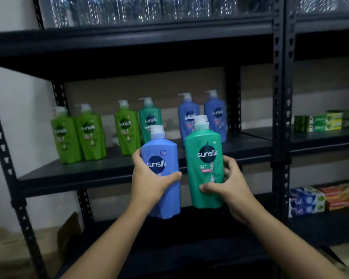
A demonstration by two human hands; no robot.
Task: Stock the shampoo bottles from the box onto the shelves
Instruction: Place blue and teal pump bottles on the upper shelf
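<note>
Gripped mid-frame before the shelf [101, 174]: blue bottle [163, 158] in left hand [149, 178], teal bottle [206, 158] in right hand [228, 186].

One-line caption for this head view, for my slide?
Left hand holds a blue bottle, right hand a teal bottle, before the shelf.

The blue bottle [163, 178] hides the lower half of the teal bottle on the shelf [150, 117], and the teal bottle in front [207, 164] covers the foot of a blue one behind [187, 117]. The clear wrapped goods on the top shelf [149, 9] are cut off by the upper edge and blurred. Print on the small boxes at right [318, 122] is too smeared to read
</note>
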